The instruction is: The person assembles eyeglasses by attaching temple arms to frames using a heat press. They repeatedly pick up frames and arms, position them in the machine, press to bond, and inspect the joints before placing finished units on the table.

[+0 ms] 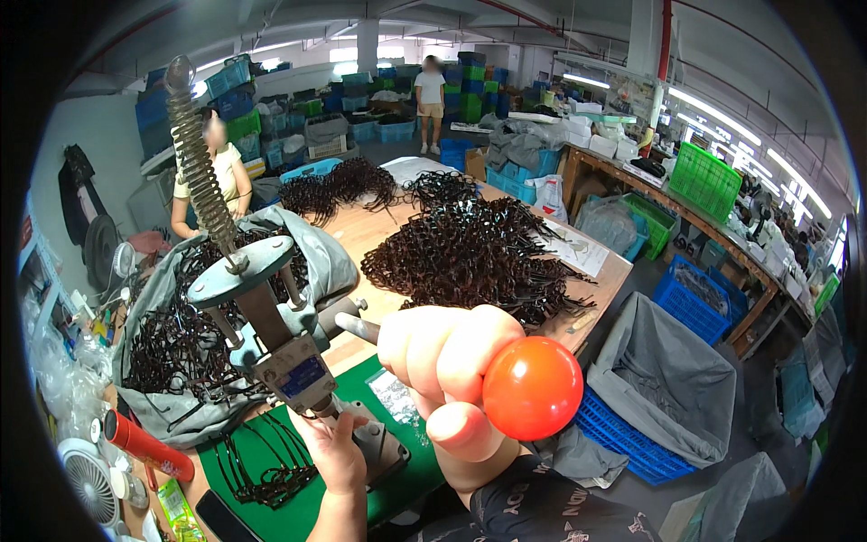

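Note:
My right hand (452,361) is wrapped round the lever (358,327) of a hand press, beside the lever's red ball knob (535,388). The grey hand press (291,366) has a tall coil spring (203,163) on top. Low at the press, my left hand (336,452) is closed under the ram, thumb and fingers drawn together; what it holds there is hidden. Left of this hand, several thin dark curved pieces (271,474), like eyeglass frame parts, lie on a green mat (221,461). Small clear bits (396,397) are scattered on the mat behind the press base.
A big heap of dark curved pieces (465,257) covers the table (361,237). A grey cloth-lined bag (334,257) holds more at left. A red bottle (149,444), phone (226,517) and small fan (90,479) stand near. A lined blue crate (632,434) sits right; two people (430,95) are beyond.

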Demonstrator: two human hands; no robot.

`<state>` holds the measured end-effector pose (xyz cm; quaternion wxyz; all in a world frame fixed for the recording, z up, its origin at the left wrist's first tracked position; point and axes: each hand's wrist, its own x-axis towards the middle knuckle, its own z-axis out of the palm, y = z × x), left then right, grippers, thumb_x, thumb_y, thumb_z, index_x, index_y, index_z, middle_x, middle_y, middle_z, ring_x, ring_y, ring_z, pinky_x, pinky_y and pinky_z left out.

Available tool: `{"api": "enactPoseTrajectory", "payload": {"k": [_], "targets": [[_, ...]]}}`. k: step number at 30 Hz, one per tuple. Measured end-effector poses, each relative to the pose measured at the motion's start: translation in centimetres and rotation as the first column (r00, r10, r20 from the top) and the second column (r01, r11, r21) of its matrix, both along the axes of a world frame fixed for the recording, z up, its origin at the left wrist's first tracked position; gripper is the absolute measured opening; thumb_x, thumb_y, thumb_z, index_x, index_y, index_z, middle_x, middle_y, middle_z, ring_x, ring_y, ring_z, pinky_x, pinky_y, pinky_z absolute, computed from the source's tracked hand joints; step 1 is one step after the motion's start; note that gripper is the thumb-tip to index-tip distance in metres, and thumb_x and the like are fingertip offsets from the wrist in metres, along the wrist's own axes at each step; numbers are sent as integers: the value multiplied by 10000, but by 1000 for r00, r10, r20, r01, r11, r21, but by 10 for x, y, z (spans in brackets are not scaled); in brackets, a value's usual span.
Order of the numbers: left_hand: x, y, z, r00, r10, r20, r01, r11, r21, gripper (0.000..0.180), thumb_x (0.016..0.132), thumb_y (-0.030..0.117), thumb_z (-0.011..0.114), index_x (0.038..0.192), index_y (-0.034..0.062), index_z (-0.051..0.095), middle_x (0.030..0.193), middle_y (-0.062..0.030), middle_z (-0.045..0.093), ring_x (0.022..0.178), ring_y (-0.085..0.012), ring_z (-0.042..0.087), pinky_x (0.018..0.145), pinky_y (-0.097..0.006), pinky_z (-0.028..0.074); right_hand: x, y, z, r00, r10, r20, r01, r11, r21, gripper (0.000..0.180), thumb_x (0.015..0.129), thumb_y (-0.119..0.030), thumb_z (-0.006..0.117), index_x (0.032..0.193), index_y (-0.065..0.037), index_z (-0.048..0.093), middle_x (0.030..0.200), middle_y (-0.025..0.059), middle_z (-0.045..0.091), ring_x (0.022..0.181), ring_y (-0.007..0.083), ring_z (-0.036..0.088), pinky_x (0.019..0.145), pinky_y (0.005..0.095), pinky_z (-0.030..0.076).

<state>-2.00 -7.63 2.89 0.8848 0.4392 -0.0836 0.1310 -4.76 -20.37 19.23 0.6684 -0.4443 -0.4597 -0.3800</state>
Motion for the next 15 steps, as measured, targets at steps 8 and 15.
{"api": "enactPoseTrajectory", "payload": {"k": [8, 15], "targets": [[-3, 4, 3, 999, 45, -17, -45, 999, 0, 645, 737, -141, 455, 1314, 58, 244, 1081, -72, 468, 806, -146, 520, 548, -248, 497, 9, 7, -3, 996, 77, 55, -80, 996, 48, 284, 749, -171, 720, 772, -43, 468, 653, 34, 434, 551, 159, 420, 487, 268, 320], [-2, 0, 1, 999, -19, 25, 18, 997, 70, 318, 950, 361, 415, 1042, 58, 385, 979, -62, 512, 893, -155, 521, 823, -314, 440, 3, -1, 2, 998, 44, 45, -44, 999, 9, 287, 742, -170, 724, 736, -48, 464, 641, 36, 430, 548, 164, 422, 487, 270, 321]]}}
